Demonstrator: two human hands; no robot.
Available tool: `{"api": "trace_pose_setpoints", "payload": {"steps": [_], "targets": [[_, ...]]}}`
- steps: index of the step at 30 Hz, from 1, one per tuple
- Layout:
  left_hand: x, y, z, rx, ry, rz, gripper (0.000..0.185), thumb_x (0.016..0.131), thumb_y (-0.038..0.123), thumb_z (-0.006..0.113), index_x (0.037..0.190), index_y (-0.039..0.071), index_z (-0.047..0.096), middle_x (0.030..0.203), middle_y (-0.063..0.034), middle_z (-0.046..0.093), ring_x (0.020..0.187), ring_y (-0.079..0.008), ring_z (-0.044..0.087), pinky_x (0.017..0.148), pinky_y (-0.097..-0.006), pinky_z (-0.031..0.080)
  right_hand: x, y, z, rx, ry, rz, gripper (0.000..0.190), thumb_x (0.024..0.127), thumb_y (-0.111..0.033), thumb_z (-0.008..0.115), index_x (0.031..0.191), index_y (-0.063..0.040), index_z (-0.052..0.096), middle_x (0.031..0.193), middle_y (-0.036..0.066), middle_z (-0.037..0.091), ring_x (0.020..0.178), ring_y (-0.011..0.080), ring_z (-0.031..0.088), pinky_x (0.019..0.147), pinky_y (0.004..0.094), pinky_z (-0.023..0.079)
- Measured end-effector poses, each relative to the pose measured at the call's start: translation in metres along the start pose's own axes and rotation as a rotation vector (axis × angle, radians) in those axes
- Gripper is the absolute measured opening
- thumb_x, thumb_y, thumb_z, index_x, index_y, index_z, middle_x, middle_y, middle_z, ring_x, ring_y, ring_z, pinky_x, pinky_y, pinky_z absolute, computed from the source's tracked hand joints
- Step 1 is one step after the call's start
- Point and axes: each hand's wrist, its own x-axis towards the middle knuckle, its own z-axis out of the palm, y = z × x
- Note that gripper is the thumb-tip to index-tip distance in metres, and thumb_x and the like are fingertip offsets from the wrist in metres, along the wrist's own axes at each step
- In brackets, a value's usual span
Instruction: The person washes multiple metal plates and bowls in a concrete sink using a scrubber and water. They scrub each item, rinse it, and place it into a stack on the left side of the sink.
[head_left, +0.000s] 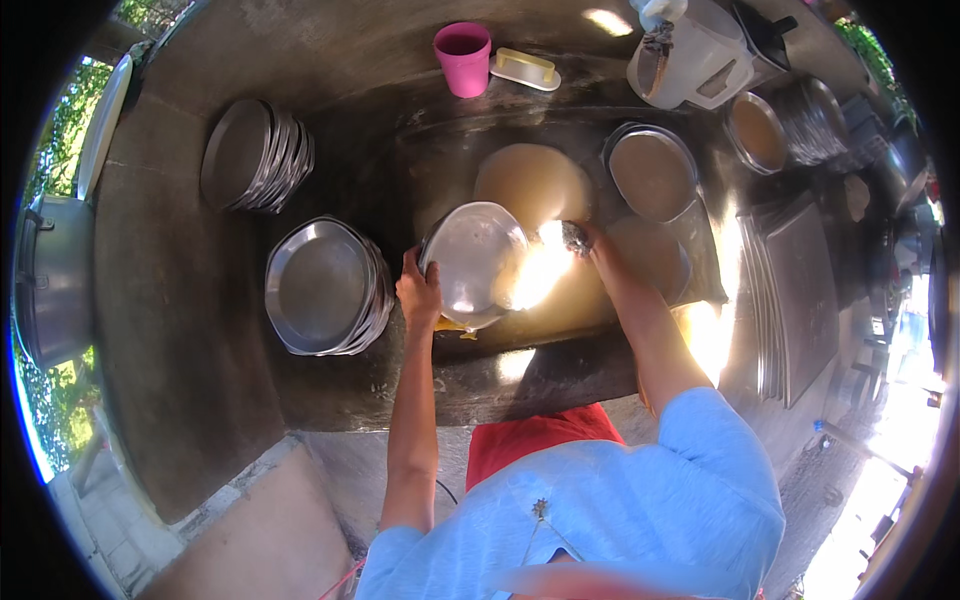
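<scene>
My left hand grips the left rim of a round metal pan, thumb on the inside. The pan is tilted over a concrete sink basin with cloudy brownish water in it. To the right of the pan, my right hand holds a grey metal scouring pad, apart from the pan's rim. Bright sunlight glares between the pad and the pan and hides detail there. Something yellow shows beneath the pan's lower edge; what it is I cannot tell.
Stacked round pans stand at the left, with another stack behind. A water-filled pan sits right of the basin. Flat metal trays lean farther right. At the back are a pink cup, a handled brush and a white plastic jug.
</scene>
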Motion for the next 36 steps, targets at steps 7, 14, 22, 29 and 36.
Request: {"api": "trace_pose_setpoints", "payload": {"steps": [7, 14, 22, 29, 36], "targets": [[0.005, -0.028, 0.035, -0.245, 0.049, -0.115, 0.035, 0.075, 0.008, 0.059, 0.109, 0.000, 0.050, 0.094, -0.0212, 0.061, 0.086, -0.0344, 0.060, 0.075, -0.0400, 0.045, -0.032, -0.044, 0.077, -0.490, 0.041, 0.636, 0.041, 0.080, -0.046, 0.045, 0.073, -0.008, 0.059, 0.055, 0.010, 0.056, 0.039, 0.0191, 0.050, 0.034, 0.0305, 0.041], [0.011, -0.064, 0.091, -0.507, -0.064, -0.251, 0.040, 0.072, 0.009, 0.063, 0.108, -0.002, 0.051, 0.097, -0.0220, 0.060, 0.091, -0.0322, 0.058, 0.079, -0.0384, 0.043, -0.079, -0.030, 0.114, -1.207, 0.469, 0.177, 0.026, 0.073, -0.033, 0.060, 0.082, -0.008, 0.061, 0.070, 0.010, 0.060, 0.057, 0.0223, 0.058, 0.047, 0.0374, 0.046], [-0.016, -0.007, 0.088, 0.412, -0.037, -0.020, 0.069, 0.069, 0.020, 0.071, 0.126, 0.005, 0.036, 0.124, -0.0209, 0.039, 0.115, -0.0360, 0.040, 0.087, -0.0434, 0.041, -0.182, -0.022, 0.101, -1.508, 1.116, -0.411, 0.050, 0.077, -0.032, 0.062, 0.119, -0.009, 0.049, 0.090, 0.009, 0.062, 0.089, 0.0250, 0.061, 0.075, 0.0372, 0.049], [0.000, 0.138, 0.115, -0.042, -0.363, 0.657, 0.055, 0.072, 0.009, 0.067, 0.120, 0.000, 0.041, 0.117, -0.0210, 0.044, 0.110, -0.0340, 0.044, 0.088, -0.0401, 0.041, -0.301, -0.061, 0.150, -0.568, 0.440, -0.799, 0.055, 0.078, -0.033, 0.062, 0.125, -0.011, 0.043, 0.120, 0.011, 0.047, 0.112, 0.0234, 0.047, 0.090, 0.0386, 0.040], [-0.041, 0.286, 0.212, -0.213, -0.720, 0.723, 0.049, 0.073, 0.009, 0.067, 0.117, 0.002, 0.047, 0.113, -0.0201, 0.049, 0.105, -0.0325, 0.049, 0.085, -0.0392, 0.043, -0.359, -0.097, 0.084, -1.405, 0.958, -0.679, 0.074, 0.068, -0.031, 0.071, 0.129, -0.006, 0.038, 0.129, 0.016, 0.040, 0.121, 0.0285, 0.038, 0.095, 0.0444, 0.036]]}}
